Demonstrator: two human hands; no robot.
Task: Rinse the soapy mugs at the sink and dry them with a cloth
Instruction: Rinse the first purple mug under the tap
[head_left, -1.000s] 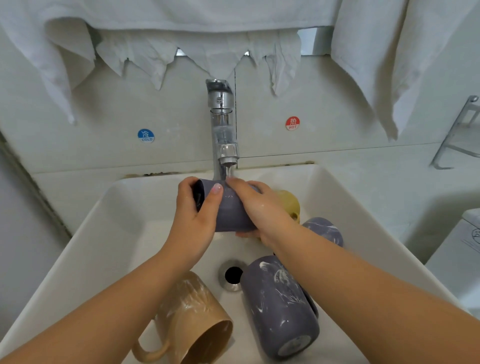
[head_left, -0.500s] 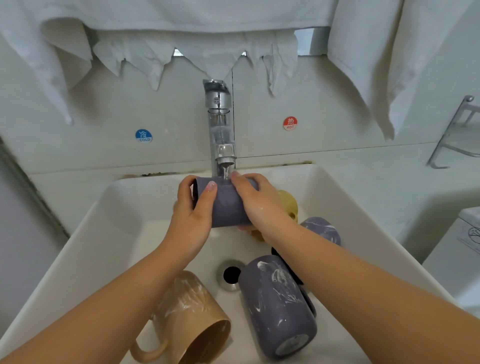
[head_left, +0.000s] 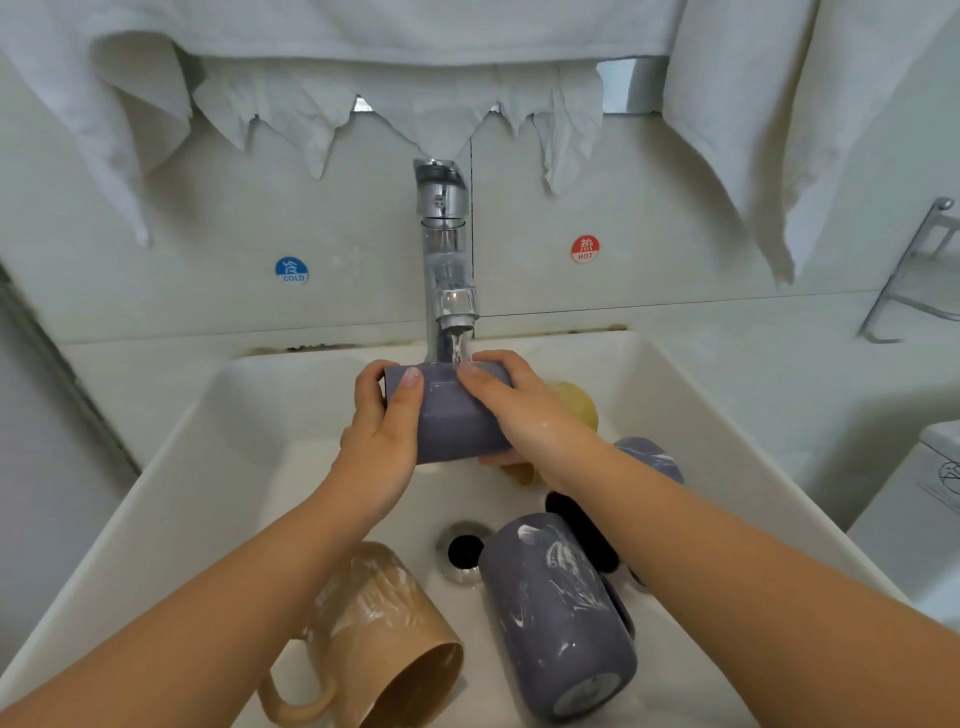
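White sink (head_left: 171, 467), deep and square, fills the lower frame; both forearms reach in over it. White towels (head_left: 753, 130) hang across the wall above the hands, edges ragged over the tap. Metal rack (head_left: 914, 270) on the wall, well to the right of the right hand.

Chrome tap (head_left: 447, 249) rises directly beyond the hands; water runs from its spout onto the mug held below. Blue "COLD" sticker (head_left: 291, 270) up and left of the left hand, red "HOT" sticker (head_left: 585, 249) up and right of the right hand.

Purple mug (head_left: 457, 415), lying sideways, held under the stream between both hands, above the basin floor. Left hand (head_left: 382, 431) grips its open end, thumb over the top, fingers curled round the rim. Right hand (head_left: 519, 410) wraps the other end, fingers laid across the top by the water, thumb beneath; flecks of suds on the wrist.

Mugs lying in the basin: tan mug (head_left: 384, 639) under the left forearm, on its side, mouth toward camera, streaked with soap. Second purple mug (head_left: 561, 613) between the forearms, on its side, soap-streaked. Third purple mug (head_left: 649, 457) just right of the right wrist, mostly hidden. Yellow mug (head_left: 576, 405) behind the right hand, partly hidden.

Drain (head_left: 464, 551) below the hands, between the tan and second purple mugs.
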